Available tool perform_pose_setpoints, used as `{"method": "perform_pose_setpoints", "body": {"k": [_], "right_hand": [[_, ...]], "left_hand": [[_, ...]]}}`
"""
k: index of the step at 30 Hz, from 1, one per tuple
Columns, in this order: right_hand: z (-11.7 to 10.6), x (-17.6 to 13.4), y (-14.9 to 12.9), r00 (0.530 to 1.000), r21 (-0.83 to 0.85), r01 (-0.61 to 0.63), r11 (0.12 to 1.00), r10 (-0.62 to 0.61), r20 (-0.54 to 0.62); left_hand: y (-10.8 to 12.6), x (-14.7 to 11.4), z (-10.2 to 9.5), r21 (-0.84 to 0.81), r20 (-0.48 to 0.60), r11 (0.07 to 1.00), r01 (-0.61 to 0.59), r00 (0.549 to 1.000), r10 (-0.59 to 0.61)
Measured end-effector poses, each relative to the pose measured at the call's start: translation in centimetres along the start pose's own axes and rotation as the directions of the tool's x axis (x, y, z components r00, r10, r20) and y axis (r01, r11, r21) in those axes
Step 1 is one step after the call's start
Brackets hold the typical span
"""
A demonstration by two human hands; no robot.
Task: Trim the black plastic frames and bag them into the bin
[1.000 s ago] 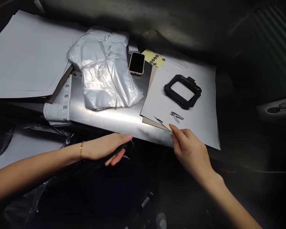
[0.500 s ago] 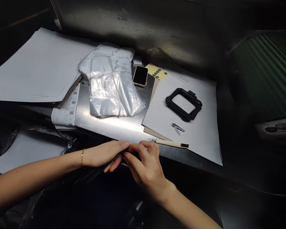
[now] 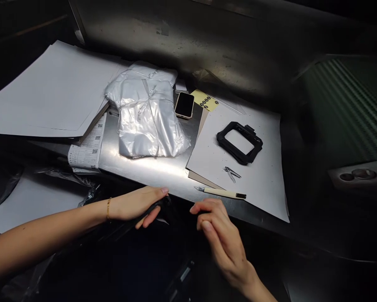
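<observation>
My left hand (image 3: 141,204) grips a dark black part (image 3: 167,202) between thumb and fingers, just below the table's front edge. Most of that part blends into the dark background, so its full shape is hidden. To the right, apart from it, my right hand (image 3: 221,235) is raised with bent fingers and the thumb against them. Whatever may be pinched there is too small to make out. A cream-handled craft knife (image 3: 222,193) lies just above the right hand. Behind it are small metal nippers (image 3: 231,173) and a black plastic frame (image 3: 240,142) on white card (image 3: 266,167).
Plastic-wrapped bundles (image 3: 147,121) tied with string sit mid-table. A phone (image 3: 184,105) and a yellow sticker sheet (image 3: 204,100) lie behind. Large white sheets (image 3: 50,92) are stacked at left over printed labels (image 3: 86,155). A metal wall (image 3: 191,37) rises behind the table.
My right hand has come away from the black part and moved right and slightly down. My left hand keeps its grip in nearly the same place.
</observation>
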State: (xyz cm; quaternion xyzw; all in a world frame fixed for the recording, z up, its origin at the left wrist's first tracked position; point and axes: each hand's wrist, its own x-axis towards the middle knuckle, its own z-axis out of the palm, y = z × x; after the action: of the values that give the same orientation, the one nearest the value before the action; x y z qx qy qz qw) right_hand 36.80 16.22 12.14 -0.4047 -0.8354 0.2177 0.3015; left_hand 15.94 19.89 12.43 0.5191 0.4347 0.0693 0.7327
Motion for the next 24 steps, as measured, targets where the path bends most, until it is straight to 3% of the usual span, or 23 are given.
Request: {"method": "perform_pose_setpoints", "body": {"k": [2, 5, 8, 10, 13, 14, 15, 17, 19, 22, 24], "right_hand": [[-0.4, -1.7, 1.0, 0.999, -0.027, -0.032, 0.999, 0.033, 0.029], [0.6, -3.5, 1.6, 0.985, -0.126, 0.115, 0.985, -0.097, 0.14], [1.7, -3.7, 1.4, 0.941, -0.059, 0.205, 0.977, -0.181, 0.285], [1.7, -3.0, 1.1, 0.92, 0.073, 0.07, 0.995, -0.093, 0.381], [0.9, -1.2, 0.7, 0.827, 0.162, -0.211, 0.964, 0.088, 0.555], [0.6, -0.4, 0.7, 0.803, 0.162, -0.254, 0.954, 0.114, 0.585], [0.5, 0.5, 0.7, 0.79, 0.161, -0.262, 0.951, 0.116, 0.602], [0.5, 2.8, 1.2, 0.786, 0.16, -0.23, 0.96, 0.086, 0.612], [1.3, 5.6, 2.7, 0.821, 0.109, -0.202, 0.973, 0.108, 0.561], [3.5, 10.7, 6.2, 0.912, -0.064, -0.19, 0.98, 0.201, 0.357], [5.4, 14.0, 8.5, 0.94, -0.154, -0.17, 0.973, 0.207, 0.272]], "left_hand": [[-0.6, 0.1, -0.3, 0.001, -0.007, 1.0, -0.003, 1.0, 0.003], [-1.6, 0.5, -0.7, 0.038, -0.02, 0.999, -0.004, 1.0, 0.004], [-2.2, -0.4, -1.2, 0.128, -0.065, 0.991, -0.029, 0.997, 0.038], [-2.4, -2.2, -1.3, 0.201, -0.082, 0.977, -0.073, 0.992, 0.091], [-2.8, -5.6, -0.7, 0.257, -0.024, 0.958, -0.128, 0.99, 0.139], [-3.2, -6.5, -0.3, 0.244, -0.035, 0.963, -0.116, 0.991, 0.128], [-3.5, -7.1, 0.0, 0.178, -0.112, 0.981, -0.072, 0.989, 0.093], [-4.5, -7.6, 0.6, -0.078, -0.355, 0.997, -0.031, 0.935, 0.002], [-5.5, -7.5, 0.6, -0.287, -0.526, 0.952, -0.106, 0.848, -0.064], [-7.0, -7.4, -0.2, -0.361, -0.629, 0.908, -0.214, 0.774, -0.068], [-8.0, -7.8, -0.9, -0.402, -0.682, 0.877, -0.262, 0.725, -0.096]]}}
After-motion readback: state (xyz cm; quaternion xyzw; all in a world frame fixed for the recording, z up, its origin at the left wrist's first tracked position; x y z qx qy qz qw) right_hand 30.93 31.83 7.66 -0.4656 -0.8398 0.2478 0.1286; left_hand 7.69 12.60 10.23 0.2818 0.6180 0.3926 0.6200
